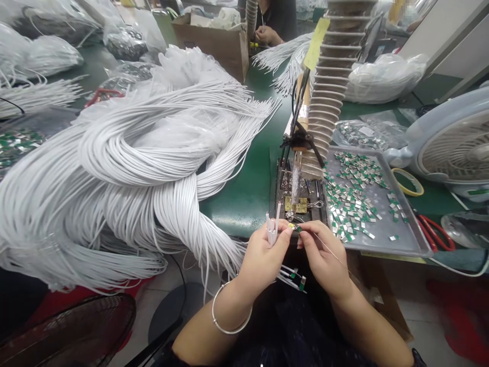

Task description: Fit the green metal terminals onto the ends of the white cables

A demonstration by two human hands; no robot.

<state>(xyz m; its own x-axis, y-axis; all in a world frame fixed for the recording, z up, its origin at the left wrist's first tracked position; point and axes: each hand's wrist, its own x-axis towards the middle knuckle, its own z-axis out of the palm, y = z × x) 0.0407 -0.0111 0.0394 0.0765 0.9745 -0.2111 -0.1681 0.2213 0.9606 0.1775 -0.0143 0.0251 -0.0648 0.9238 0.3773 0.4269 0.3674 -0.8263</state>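
Note:
My left hand (265, 252) is closed around several white cables (272, 232), whose cut ends stand up above the fingers. Below that hand hang cable ends with small green connector boards (302, 283) on them. Thumb and fingers of my right hand (324, 257) pinch a small green connector board (297, 228), and a thin wire (330, 250) runs across this hand. Both hands meet just in front of a soldering iron (296, 183), mounted tip down in a black clamp. Under its tip lies a yellow sponge (296, 205) on a dark, solder-spattered stand.
A big heap of white cables (153, 163) covers the left. On the right, a grey tray (397, 239) bears many connector boards, beside a fan (458, 142), yellow tape (407, 182) and red-handled scissors (435, 232). A ribbed hose (326, 86) hangs behind the iron. Opposite sits another person (269, 35).

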